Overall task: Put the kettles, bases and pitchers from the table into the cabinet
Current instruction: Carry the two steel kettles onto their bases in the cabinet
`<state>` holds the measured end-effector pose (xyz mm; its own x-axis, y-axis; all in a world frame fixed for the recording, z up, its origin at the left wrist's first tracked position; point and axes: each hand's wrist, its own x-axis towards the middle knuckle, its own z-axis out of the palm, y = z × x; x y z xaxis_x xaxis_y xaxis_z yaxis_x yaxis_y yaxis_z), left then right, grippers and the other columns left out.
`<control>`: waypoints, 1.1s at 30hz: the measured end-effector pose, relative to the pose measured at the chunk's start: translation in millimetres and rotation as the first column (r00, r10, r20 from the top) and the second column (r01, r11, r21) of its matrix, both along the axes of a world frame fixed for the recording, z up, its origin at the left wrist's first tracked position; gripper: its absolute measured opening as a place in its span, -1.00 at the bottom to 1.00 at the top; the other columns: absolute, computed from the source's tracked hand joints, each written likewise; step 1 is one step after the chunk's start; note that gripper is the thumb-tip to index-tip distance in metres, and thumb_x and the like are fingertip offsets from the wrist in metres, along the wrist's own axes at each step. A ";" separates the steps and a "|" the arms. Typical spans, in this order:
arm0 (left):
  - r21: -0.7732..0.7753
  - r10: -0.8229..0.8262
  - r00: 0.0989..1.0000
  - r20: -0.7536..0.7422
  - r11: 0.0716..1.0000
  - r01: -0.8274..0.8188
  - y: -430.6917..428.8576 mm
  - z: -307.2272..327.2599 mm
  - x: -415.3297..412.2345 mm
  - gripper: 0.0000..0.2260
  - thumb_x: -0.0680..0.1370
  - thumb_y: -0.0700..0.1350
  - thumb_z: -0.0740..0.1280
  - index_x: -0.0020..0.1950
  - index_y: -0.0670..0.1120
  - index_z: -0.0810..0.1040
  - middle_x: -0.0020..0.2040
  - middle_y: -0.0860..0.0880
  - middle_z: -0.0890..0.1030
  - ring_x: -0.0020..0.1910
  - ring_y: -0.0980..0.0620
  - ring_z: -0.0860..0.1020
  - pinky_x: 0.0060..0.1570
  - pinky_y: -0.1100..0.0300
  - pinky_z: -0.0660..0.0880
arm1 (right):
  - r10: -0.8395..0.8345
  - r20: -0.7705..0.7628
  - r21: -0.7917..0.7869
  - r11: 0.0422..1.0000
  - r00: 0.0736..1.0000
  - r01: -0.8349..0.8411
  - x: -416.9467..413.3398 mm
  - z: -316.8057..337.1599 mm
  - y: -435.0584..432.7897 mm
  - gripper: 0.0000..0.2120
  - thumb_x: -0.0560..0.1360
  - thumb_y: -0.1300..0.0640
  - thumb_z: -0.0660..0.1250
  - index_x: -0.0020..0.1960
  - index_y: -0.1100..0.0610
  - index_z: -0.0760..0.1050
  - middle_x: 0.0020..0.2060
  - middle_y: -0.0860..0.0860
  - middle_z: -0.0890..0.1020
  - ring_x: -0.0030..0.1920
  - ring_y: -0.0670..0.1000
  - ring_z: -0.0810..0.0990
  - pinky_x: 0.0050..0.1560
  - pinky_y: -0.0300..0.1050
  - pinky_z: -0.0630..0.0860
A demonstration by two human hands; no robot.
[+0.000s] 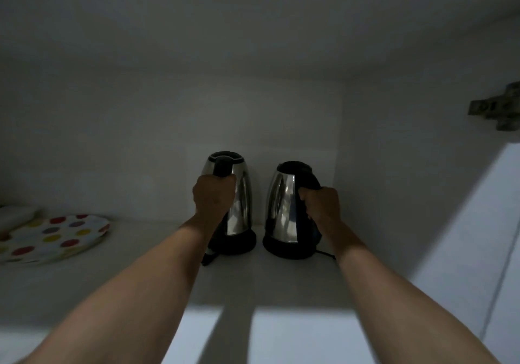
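Two steel kettles with black lids and handles stand side by side deep inside the dim cabinet, near its back right corner. The left kettle (241,200) sits on a black round base (244,244), and my left hand (213,194) is shut around its handle. The right kettle (282,206) rests on its own black base (284,249), with my right hand (322,204) shut on its handle. A black cord (326,254) trails from the right base, and a plug end (207,258) lies by the left base. Both kettles stand upright.
A polka-dot plate (53,237) lies on the shelf (140,273) at the left, with a pale object (14,216) behind it. The cabinet's right wall (394,166) is close to the right kettle. A door hinge (498,107) sits at the upper right.
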<state>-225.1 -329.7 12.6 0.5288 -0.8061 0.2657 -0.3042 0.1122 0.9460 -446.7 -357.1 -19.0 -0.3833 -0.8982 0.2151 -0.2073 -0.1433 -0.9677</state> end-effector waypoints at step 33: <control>0.056 -0.039 0.996 0.081 0.998 0.035 -65.9 -26.3 -37.7 -0.56 0.54 0.11 0.33 -0.01 -0.31 0.64 -0.10 -0.24 0.69 -0.08 -0.23 0.66 -0.03 0.02 0.60 | 0.111 -0.071 0.016 0.994 0.991 -0.110 -31.3 -19.2 -49.8 -0.80 0.46 0.18 0.49 -0.30 0.18 0.54 -0.41 0.13 0.58 -0.47 0.04 0.51 -0.41 -0.13 0.45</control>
<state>-262.8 -395.6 -13.7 0.4765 -0.8392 0.2621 -0.3780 0.0736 0.9229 -478.0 -406.9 -38.2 -0.2652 -0.9370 0.2276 -0.2598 -0.1579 -0.9527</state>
